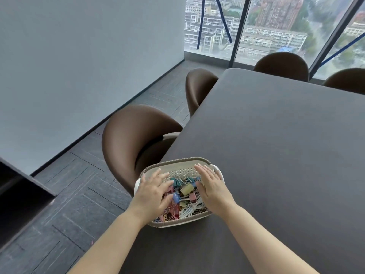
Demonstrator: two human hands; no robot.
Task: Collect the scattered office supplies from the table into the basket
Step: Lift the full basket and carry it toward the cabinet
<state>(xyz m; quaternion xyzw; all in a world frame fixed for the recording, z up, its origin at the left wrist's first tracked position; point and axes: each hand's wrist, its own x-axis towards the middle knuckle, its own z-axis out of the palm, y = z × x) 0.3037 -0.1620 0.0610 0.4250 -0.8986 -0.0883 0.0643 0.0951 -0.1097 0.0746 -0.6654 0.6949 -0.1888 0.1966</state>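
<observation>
A cream basket (177, 162) with a brown woven rim stands at the near left edge of the dark table (276, 145). Inside lies a heap of coloured binder clips (186, 188), paper clips and a coiled white cable (190, 210). My left hand (152, 194) hovers flat over the left side of the heap, fingers spread. My right hand (212, 186) is flat over the right side, fingers together and extended. Neither hand holds anything that I can see.
Brown chairs stand along the table's left side (134, 139) (199, 86) and at its far end (282, 64). A grey wall is on the left, with a dark cabinet edge (23, 186) at lower left. Windows lie beyond the table.
</observation>
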